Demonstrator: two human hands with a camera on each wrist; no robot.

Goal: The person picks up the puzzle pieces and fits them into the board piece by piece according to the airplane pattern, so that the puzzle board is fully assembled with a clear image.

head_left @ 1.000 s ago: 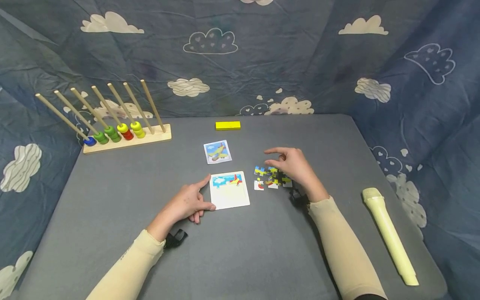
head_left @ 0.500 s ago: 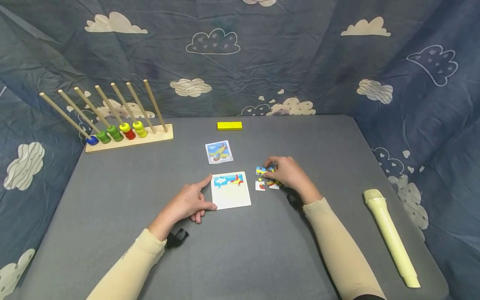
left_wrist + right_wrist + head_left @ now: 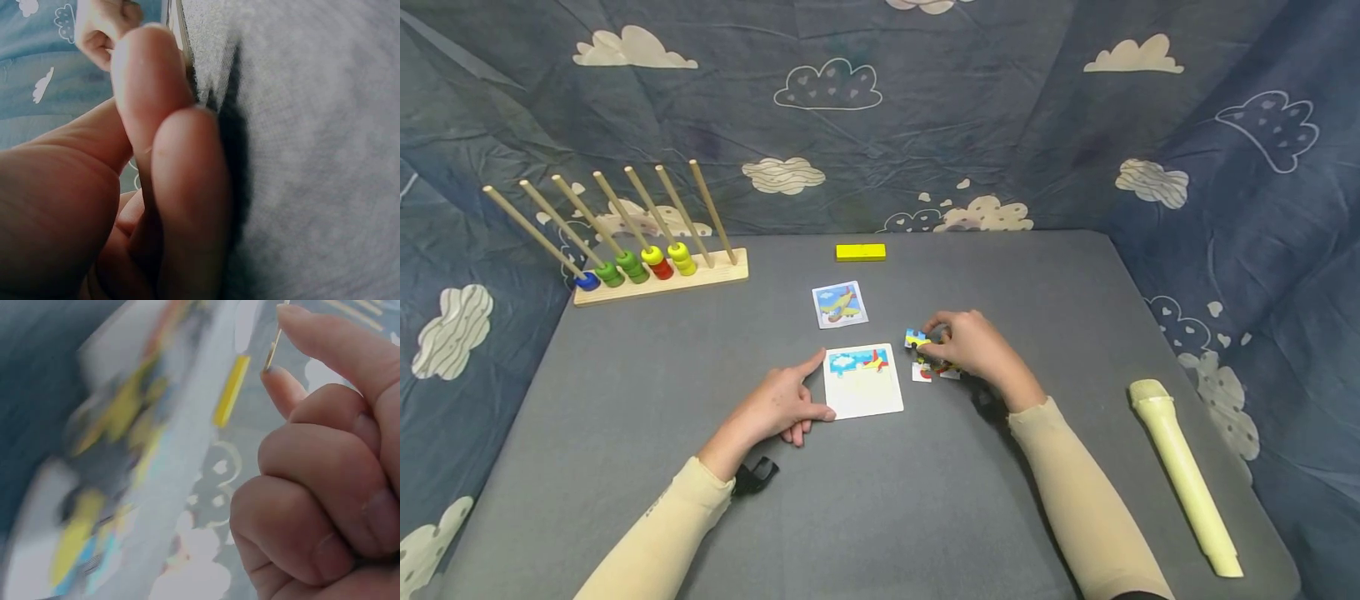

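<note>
My left hand (image 3: 778,400) touches the left side of a white puzzle board (image 3: 865,396), forefinger at the upper left corner, thumb at the lower left; its other fingers curl under. Along the board's top lie joined pieces with sky, cloud and a red and yellow tail. Between thumb and forefinger, my right hand (image 3: 973,343) pinches a blue and yellow puzzle piece (image 3: 915,338), seen edge-on in the right wrist view as a thin puzzle piece (image 3: 272,351). Under that hand, partly hidden, are several loose puzzle pieces (image 3: 922,372). The left wrist view shows mainly the left hand's fingers (image 3: 190,187).
Behind the board lies a picture card (image 3: 840,305) of a yellow plane, with a yellow block (image 3: 861,252) farther back. A wooden peg stand (image 3: 662,283) with coloured rings stands at the back left. A pale yellow microphone-shaped object (image 3: 1183,475) lies at the right.
My right hand came down to the loose pieces and has taken hold of a blue and yellow puzzle piece, now slightly lifted and shifted left. The left hand keeps its place at the board.
</note>
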